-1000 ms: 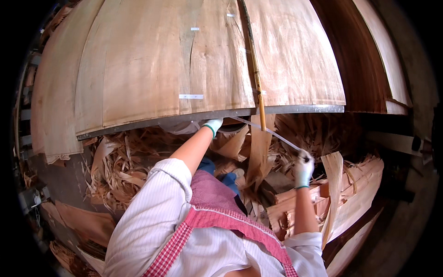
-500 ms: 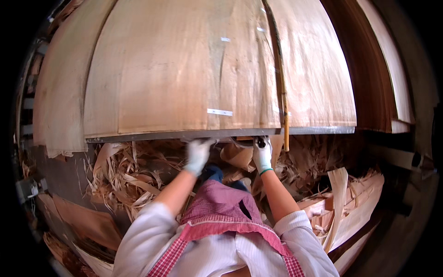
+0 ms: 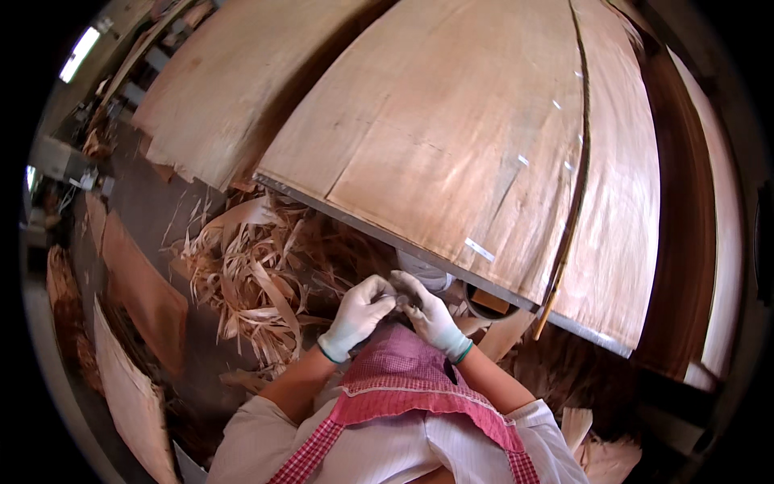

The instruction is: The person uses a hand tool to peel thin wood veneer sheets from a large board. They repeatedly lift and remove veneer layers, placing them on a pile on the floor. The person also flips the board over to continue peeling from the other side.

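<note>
My left hand (image 3: 363,310) and my right hand (image 3: 431,319), both in white gloves, meet in front of my apron, just short of the table's near edge. The fingers of both are closed and pinched together. Between the fingertips is something small that I cannot make out. Beyond them lies a broad sheet of wood veneer (image 3: 419,161) with several short pieces of white tape (image 3: 479,249) stuck on it. A long thin stick (image 3: 571,234) rests along the sheet on the right, its orange-brown end poking past the edge.
A metal strip (image 3: 379,235) runs along the table's front edge. Below it are a round dark container (image 3: 476,310) and a pale translucent one (image 3: 426,273). Curled veneer scraps (image 3: 250,274) heap on the floor. Another veneer stack (image 3: 234,89) stands left, and loose sheets (image 3: 141,290) lie nearby.
My view has turned, so the table edge now slants down to the right. Both hands have drawn back from under the edge and come together.
</note>
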Tool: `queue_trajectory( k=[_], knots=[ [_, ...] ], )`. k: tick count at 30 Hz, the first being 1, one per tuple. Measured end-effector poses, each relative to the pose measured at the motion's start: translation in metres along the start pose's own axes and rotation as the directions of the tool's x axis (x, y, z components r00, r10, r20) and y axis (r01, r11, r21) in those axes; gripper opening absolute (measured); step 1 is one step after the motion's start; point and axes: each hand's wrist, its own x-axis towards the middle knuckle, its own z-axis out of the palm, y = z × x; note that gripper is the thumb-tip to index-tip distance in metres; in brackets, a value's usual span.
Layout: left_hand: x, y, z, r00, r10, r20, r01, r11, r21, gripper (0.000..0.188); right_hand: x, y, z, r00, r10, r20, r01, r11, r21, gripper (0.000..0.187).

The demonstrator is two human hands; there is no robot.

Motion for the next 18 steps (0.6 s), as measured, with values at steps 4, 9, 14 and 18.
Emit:
queue_trajectory(
  k=[4, 9, 14, 18],
  knots=[
    [0.012, 0.038, -0.012, 0.969, 0.115, -0.218, -0.116, 0.993, 0.007, 0.021, 0.015, -0.002, -0.013, 0.961, 0.274, 0.046, -0.272, 0.961, -0.047, 0.023],
    [0.067, 0.006, -0.074, 0.862, 0.266, -0.432, -0.227, 0.964, 0.141, 0.032, 0.064, 0.008, -0.019, 0.982, 0.174, -0.069, -0.185, 0.846, -0.501, 0.020],
    [0.172, 0.019, -0.125, 0.669, 0.550, -0.499, -0.077, 0.720, 0.690, 0.032, 0.160, 0.058, -0.022, 0.949, 0.238, -0.206, -0.306, 0.853, -0.423, 0.022],
    [0.221, 0.012, -0.144, 0.542, 0.717, -0.438, 0.056, 0.490, 0.870, 0.025, 0.196, 0.064, -0.007, 0.819, 0.527, -0.225, -0.535, 0.844, 0.032, 0.020]
  ],
)
